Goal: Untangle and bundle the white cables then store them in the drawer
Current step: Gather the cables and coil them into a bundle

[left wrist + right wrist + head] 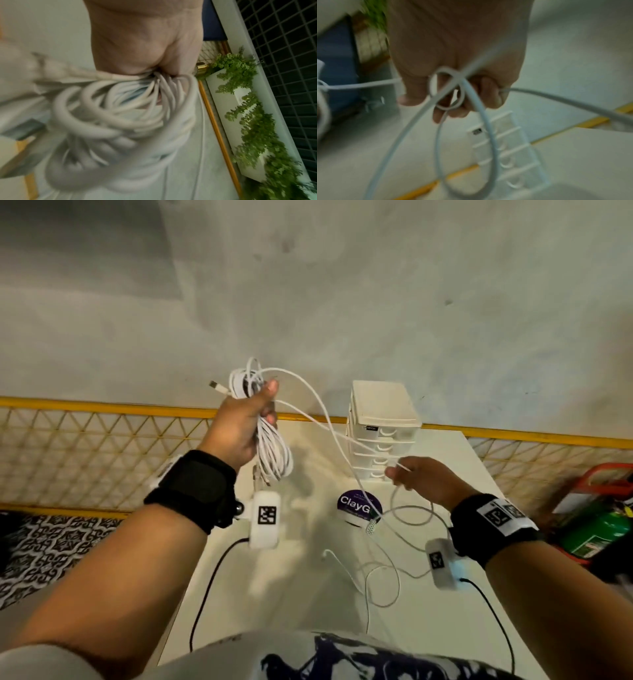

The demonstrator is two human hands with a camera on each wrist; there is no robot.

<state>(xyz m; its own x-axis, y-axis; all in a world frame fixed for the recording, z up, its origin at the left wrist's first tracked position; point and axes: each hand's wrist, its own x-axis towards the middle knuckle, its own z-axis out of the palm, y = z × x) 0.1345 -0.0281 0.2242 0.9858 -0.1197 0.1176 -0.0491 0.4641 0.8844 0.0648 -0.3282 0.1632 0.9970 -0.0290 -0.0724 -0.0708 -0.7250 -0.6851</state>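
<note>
My left hand is raised above the white table and grips a coiled bundle of white cable, whose loops hang below the fist; a USB plug sticks out to the left. In the left wrist view the coil fills the frame under my palm. Loose strands run from the bundle rightward to my right hand, which pinches a strand in front of the small white drawer unit. More loose cable trails on the table. The drawers look closed.
A round purple-lidded tub sits on the table between my hands. A yellow mesh railing runs behind the table. A green cylinder in a red frame stands at the right. Black wrist-camera cords lie across the table.
</note>
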